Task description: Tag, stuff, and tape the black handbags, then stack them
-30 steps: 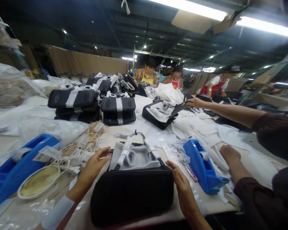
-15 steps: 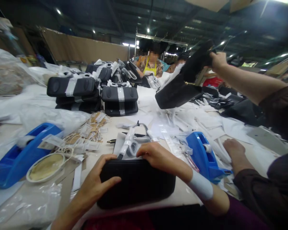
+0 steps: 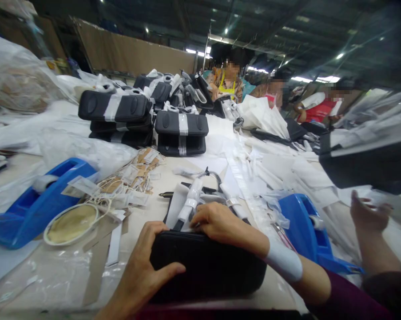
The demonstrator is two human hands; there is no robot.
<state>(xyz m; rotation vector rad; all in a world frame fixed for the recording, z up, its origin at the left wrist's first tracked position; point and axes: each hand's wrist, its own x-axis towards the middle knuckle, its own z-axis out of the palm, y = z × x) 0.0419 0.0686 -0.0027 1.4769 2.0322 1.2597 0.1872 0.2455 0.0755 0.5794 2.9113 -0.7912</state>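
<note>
A black handbag [image 3: 216, 271] stands on the table right in front of me. My left hand [image 3: 145, 266] grips its left end, thumb on the front face and fingers over the top edge. At the top opening, my right hand [image 3: 220, 224] is closed, fingers bent down behind the edge; what the fingertips hold is hidden. Just beyond them rises the bag's handle [image 3: 192, 195], wrapped in white padding. White sheet material [image 3: 175, 202] shows behind the handle.
Blue tape dispensers [image 3: 53, 186] [image 3: 307, 226] stand on both sides. Left lie a roll of tape [image 3: 72, 224] and a heap of string tags [image 3: 142, 171]. Taped black bags [image 3: 182, 129] are stacked behind. A co-worker's hand [image 3: 370, 213] is at right, below a dark bag [image 3: 367, 164].
The view has shifted, so the table's things sit farther right. The co-worker's dark bag has come down to the far right. Both my hands keep their places on the handbag.
</note>
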